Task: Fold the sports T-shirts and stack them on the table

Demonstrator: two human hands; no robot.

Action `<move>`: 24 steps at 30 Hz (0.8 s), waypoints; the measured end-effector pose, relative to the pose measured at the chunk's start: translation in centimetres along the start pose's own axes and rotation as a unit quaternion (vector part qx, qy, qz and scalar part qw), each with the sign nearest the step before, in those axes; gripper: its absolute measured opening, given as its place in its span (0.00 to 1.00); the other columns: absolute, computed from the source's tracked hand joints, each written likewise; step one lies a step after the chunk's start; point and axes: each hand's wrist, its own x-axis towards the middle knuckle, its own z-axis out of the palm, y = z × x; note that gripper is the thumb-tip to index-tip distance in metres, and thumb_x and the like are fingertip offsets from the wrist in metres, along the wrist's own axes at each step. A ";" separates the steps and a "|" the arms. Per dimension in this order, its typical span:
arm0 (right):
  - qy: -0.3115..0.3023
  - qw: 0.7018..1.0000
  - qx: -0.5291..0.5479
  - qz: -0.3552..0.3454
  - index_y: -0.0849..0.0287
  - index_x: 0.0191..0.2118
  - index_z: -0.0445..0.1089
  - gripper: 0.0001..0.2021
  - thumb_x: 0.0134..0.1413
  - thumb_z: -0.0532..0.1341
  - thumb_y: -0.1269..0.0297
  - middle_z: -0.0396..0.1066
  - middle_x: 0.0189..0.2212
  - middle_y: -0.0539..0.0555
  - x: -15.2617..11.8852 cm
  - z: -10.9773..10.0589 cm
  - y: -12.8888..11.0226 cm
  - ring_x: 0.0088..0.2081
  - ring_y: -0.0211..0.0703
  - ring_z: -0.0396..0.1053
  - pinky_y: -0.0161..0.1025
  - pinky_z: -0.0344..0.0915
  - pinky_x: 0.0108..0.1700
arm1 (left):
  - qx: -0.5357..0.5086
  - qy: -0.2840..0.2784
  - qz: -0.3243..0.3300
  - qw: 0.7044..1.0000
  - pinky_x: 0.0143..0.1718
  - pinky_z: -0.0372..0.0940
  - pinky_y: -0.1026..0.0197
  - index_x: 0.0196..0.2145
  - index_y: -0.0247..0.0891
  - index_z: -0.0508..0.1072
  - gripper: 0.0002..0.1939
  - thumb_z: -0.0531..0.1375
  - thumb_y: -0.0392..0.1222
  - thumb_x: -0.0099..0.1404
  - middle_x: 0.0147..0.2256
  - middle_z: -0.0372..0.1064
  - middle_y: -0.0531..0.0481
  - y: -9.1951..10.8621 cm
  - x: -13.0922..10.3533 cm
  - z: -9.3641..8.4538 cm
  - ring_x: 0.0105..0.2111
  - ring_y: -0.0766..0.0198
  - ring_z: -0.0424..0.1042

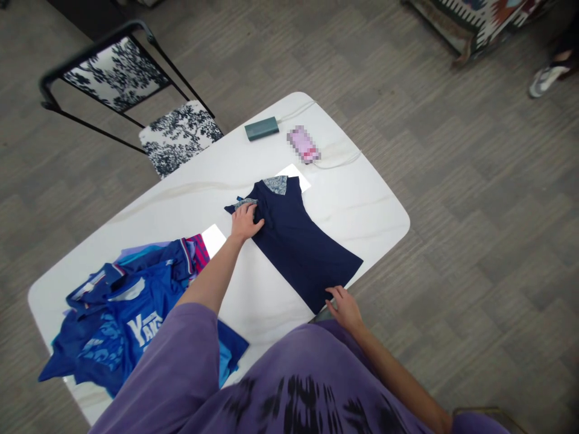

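Observation:
A dark navy T-shirt (302, 241), with pale patterned cloth showing at its neck, lies on the white marbled table (362, 217). Its body is folded narrow lengthwise, and the hem points toward me. My left hand (245, 222) rests on the shirt near the shoulder and sleeve, fingers laid on the cloth and thumb apart. At the hem, by the table's near edge, my right hand (344, 308) touches the fabric with its thumb and fingers apart.
A heap of blue clothes (136, 301) lies on the left of the table. Toward the far end are a dark green power bank (262, 129), a pixelated pink phone-shaped item (304, 144) and white cables. A patterned chair (178, 135) stands beyond the table; a person's shoe (546, 80) shows far right.

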 end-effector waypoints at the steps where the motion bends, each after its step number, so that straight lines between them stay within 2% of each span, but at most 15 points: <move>1: 0.038 0.999 0.016 0.022 0.48 0.66 0.70 0.19 0.76 0.57 0.56 0.73 0.57 0.58 0.6 -1.0 0.9 0.55 0.55 0.74 0.52 0.72 0.61 | 0.004 0.024 -0.009 1.000 0.76 0.53 0.32 0.66 0.41 0.74 0.32 0.68 0.55 0.69 0.69 0.66 0.32 0.9 0.9 0.0 0.72 0.33 0.62; 4: 0.158 0.980 0.048 0.109 0.55 0.68 0.66 0.24 0.76 0.56 0.50 0.69 0.59 0.64 3.1 -4.5 4.1 0.49 0.54 0.75 0.53 0.75 0.56 | -0.040 0.069 -0.036 0.996 0.66 0.65 0.40 0.56 0.41 0.76 0.21 0.66 0.56 0.73 0.58 0.74 0.35 4.7 4.7 0.8 0.58 0.42 0.76; 6: 0.202 0.967 0.053 0.147 0.58 0.69 0.64 0.28 0.74 0.58 0.46 0.66 0.61 0.67 5.1 -6.4 6.0 0.45 0.52 0.74 0.52 0.76 0.52 | -0.089 0.068 -0.063 0.992 0.59 0.70 0.45 0.50 0.43 0.76 0.16 0.66 0.55 0.74 0.49 0.78 0.40 8.0 7.7 1.9 0.49 0.48 0.78; 9: 0.213 0.963 0.031 0.161 0.58 0.66 0.66 0.27 0.73 0.59 0.45 0.65 0.61 0.67 7.5 -7.9 7.6 0.45 0.53 0.74 0.51 0.74 0.50 | -0.112 0.057 -0.095 0.987 0.56 0.70 0.46 0.43 0.44 0.74 0.14 0.69 0.56 0.72 0.40 0.79 0.44 12.7 11.9 4.2 0.46 0.48 0.79; 13: 0.190 0.970 -0.037 0.151 0.54 0.54 0.73 0.15 0.70 0.62 0.52 0.71 0.53 0.63 9.0 -8.0 7.8 0.51 0.57 0.72 0.51 0.68 0.54 | -0.090 0.048 -0.119 0.988 0.58 0.68 0.39 0.41 0.43 0.73 0.22 0.73 0.61 0.66 0.42 0.80 0.38 16.8 15.4 7.2 0.51 0.40 0.79; 16: 0.156 0.977 -0.062 0.134 0.53 0.47 0.73 0.08 0.71 0.60 0.57 0.76 0.47 0.59 9.2 -8.0 7.6 0.52 0.57 0.69 0.51 0.62 0.57 | -0.115 0.051 -0.143 0.982 0.63 0.64 0.33 0.41 0.40 0.73 0.21 0.76 0.54 0.63 0.49 0.79 0.29 17.9 16.9 8.6 0.59 0.32 0.75; 19: 0.135 0.984 -0.026 0.112 0.53 0.47 0.72 0.07 0.72 0.58 0.59 0.78 0.45 0.56 8.6 -8.6 7.0 0.50 0.53 0.71 0.50 0.60 0.58 | -0.163 0.063 -0.155 0.972 0.67 0.60 0.32 0.40 0.38 0.72 0.14 0.73 0.43 0.66 0.53 0.78 0.26 17.9 17.8 8.8 0.63 0.30 0.72; 22: 0.132 0.989 0.014 0.071 0.53 0.47 0.71 0.07 0.72 0.58 0.59 0.79 0.45 0.56 7.2 -9.3 5.8 0.49 0.52 0.73 0.50 0.60 0.59 | -0.213 0.073 -0.159 0.961 0.65 0.63 0.38 0.38 0.38 0.71 0.09 0.70 0.38 0.69 0.46 0.79 0.34 16.9 17.6 7.4 0.57 0.41 0.76; 24: 0.127 0.991 0.024 0.033 0.53 0.46 0.72 0.06 0.72 0.58 0.60 0.79 0.45 0.56 5.9 -9.5 4.7 0.50 0.52 0.74 0.49 0.60 0.58 | -0.262 0.094 -0.163 0.946 0.61 0.66 0.47 0.38 0.37 0.71 0.07 0.66 0.39 0.73 0.42 0.78 0.41 15.4 16.2 5.9 0.50 0.52 0.78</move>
